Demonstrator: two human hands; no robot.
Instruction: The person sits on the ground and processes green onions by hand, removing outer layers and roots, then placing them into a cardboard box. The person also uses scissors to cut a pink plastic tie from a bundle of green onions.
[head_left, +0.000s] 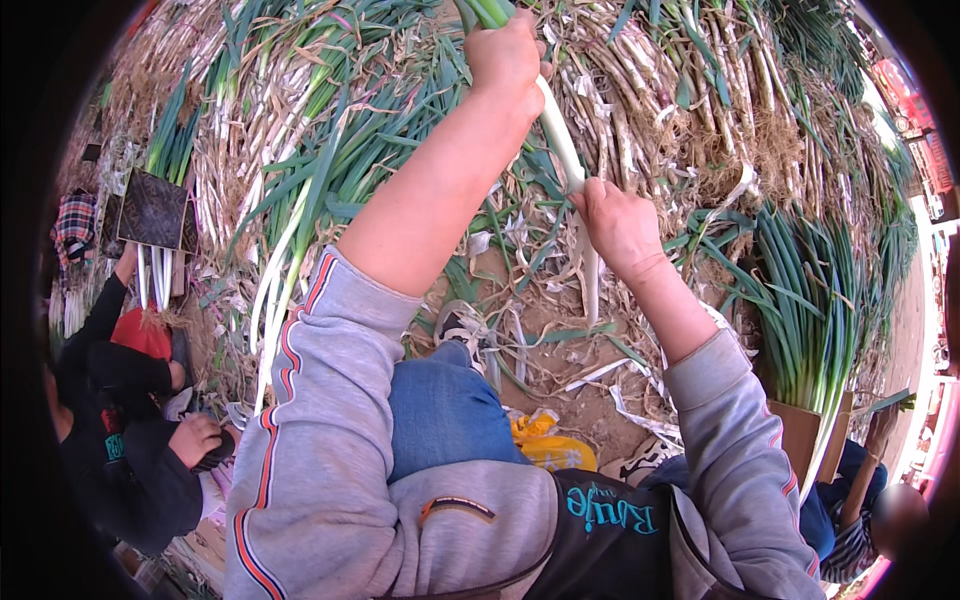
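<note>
A long green onion (559, 124) with a clean white stalk slants across the space in front of me. My left hand (510, 60) grips it near the top, where the green leaves come out above the fist. Lower down, my right hand (619, 225) has its fingers closed at the lower part of the white stalk. From below these fingers hangs a pale strip (590, 285), which looks like loose outer skin; the right hand partly hides where it joins. Shed skins and leaf scraps (525, 225) litter the dirt underneath.
Piled unpeeled green onions (615, 90) with dry roots spread ahead. Green-topped onions (810, 300) stand by a cardboard box (793, 435) at right; others lie left (300, 217). Co-workers sit at left (127, 450) and right (855, 517). A yellow plastic bag (555, 450) lies near my legs.
</note>
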